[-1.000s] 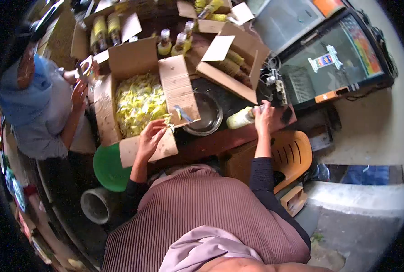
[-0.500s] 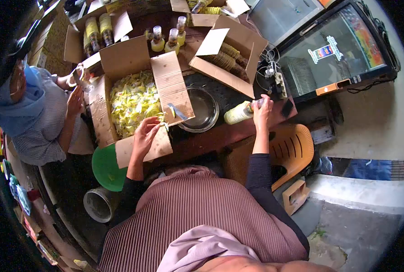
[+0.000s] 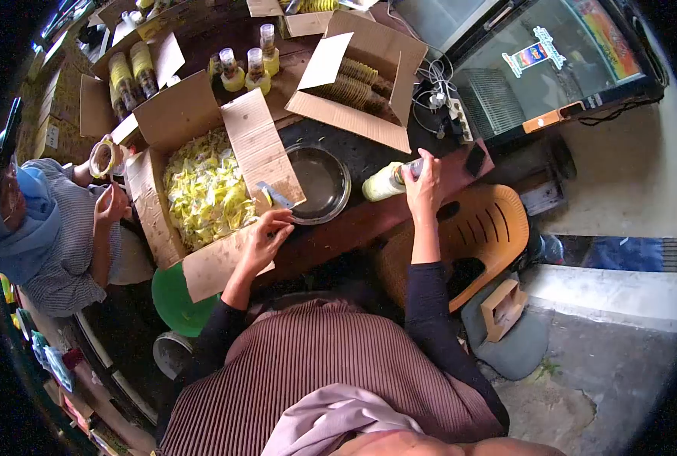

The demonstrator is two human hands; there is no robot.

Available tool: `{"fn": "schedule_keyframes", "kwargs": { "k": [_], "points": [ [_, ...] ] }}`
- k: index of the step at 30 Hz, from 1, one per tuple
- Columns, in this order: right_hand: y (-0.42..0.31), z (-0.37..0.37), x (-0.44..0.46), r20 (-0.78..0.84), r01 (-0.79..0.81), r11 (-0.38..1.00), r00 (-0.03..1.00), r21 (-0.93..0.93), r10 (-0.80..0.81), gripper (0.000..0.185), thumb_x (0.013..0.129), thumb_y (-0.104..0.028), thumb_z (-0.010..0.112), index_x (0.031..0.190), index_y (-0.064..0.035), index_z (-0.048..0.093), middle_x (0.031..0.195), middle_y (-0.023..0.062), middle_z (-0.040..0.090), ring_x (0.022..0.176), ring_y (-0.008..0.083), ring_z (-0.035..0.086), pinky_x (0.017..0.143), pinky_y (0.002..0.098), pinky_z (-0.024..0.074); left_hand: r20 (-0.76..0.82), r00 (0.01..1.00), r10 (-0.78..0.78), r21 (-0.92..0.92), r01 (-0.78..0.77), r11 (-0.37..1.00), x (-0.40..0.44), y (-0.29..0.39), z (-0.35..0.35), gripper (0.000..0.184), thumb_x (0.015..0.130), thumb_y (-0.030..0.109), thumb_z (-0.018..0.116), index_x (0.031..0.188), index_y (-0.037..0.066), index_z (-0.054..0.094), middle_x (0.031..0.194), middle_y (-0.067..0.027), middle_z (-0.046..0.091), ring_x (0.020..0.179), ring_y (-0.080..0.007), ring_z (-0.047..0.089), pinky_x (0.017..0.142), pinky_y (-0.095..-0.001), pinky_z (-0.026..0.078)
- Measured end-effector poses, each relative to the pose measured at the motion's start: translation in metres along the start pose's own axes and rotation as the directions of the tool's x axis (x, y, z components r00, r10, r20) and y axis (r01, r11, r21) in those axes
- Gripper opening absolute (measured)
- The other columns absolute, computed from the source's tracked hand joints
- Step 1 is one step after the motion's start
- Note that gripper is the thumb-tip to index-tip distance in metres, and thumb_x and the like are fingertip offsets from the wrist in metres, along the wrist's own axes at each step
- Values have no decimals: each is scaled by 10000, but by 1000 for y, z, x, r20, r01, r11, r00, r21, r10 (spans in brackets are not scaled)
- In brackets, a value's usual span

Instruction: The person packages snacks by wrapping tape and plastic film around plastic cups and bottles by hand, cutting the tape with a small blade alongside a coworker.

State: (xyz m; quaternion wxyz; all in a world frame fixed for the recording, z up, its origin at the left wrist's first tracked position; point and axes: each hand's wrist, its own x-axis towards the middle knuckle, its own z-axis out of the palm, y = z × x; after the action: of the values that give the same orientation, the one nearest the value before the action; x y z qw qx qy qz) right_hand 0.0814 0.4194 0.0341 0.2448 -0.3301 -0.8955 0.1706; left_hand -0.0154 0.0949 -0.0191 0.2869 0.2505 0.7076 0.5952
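Head view: right hand (image 3: 424, 185) grips the bottle (image 3: 382, 183) around its darker end, fingers wrapped. Bottle is tipped well off vertical, pale yellow body pointing left, over the near part of the dark table (image 3: 380, 137), just right of the round bowl (image 3: 315, 182). Can't tell if it touches the tabletop. Left hand (image 3: 264, 239) is at the near side of the open carton (image 3: 262, 140), fingers half curled, close to the blue tool (image 3: 277, 195) on the side flap; can't tell if it's pinching anything. Carton holds loose yellow pieces (image 3: 205, 190). Three bottles (image 3: 256, 72) stand behind it; second carton (image 3: 338, 114) with stacked contents sits behind the bowl. Phone (image 3: 475, 160) lies right of the right hand. Co-worker's hand (image 3: 109, 204) is left of the carton, near a tape roll (image 3: 104, 157).
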Motion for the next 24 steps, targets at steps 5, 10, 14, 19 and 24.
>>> {"fn": "schedule_keyframes", "kwargs": {
  "k": [5, 10, 14, 19, 24],
  "points": [
    [-5, -4, -15, -12, -45, 999, 999, 2, 45, 449, 798, -137, 672, 1209, -106, 492, 1083, 158, 538, 991, 339, 569, 802, 427, 487, 99, 995, 30, -106, -19, 994, 7, -3, 28, 284, 886, 77, 629, 1157, 25, 558, 991, -85, 655, 958, -160, 626, 869, -292, 499],
    [0, -4, -31, -2, -96, 993, 995, -61, 96, 506, 803, -197, 695, 1242, -97, 464, 1048, 130, 554, 950, 302, 590, 800, 416, 492, 205, 978, 28, -140, 1, 990, 17, 5, 66, 267, 878, 92, 637, 1119, -1, 570, 996, -99, 653, 904, -147, 645, 768, -282, 525],
    [22, -10, -27, 31, -123, 981, 992, 147, 120, 539, 768, -187, 736, 1222, -76, 468, 1068, 147, 576, 990, 326, 579, 858, 423, 461, 293, 954, 57, -225, 11, 974, 48, 3, 103, 359, 845, 113, 667, 1151, -20, 536, 1069, -132, 621, 992, -215, 623, 849, -333, 505],
    [34, -16, -19, 55, -18, 990, 998, 137, 10, 499, 772, -210, 742, 1178, -65, 491, 1037, 131, 587, 959, 301, 589, 836, 420, 466, 108, 943, 316, 177, -331, 927, 98, 12, 161, 748, 684, 239, 793, 1293, 16, 421, 1331, -191, 420, 1222, -344, 434, 1017, -418, 381],
    [36, -22, -7, 99, 144, 982, 983, 124, -156, 427, 772, -216, 730, 1104, -64, 508, 988, 147, 524, 917, 333, 564, 776, 422, 469, 35, 909, 415, 179, -414, 893, 143, 4, 205, 802, 594, 233, 832, 1273, 52, 446, 1257, -157, 491, 1160, -361, 476, 984, -428, 404]
  ]
}}
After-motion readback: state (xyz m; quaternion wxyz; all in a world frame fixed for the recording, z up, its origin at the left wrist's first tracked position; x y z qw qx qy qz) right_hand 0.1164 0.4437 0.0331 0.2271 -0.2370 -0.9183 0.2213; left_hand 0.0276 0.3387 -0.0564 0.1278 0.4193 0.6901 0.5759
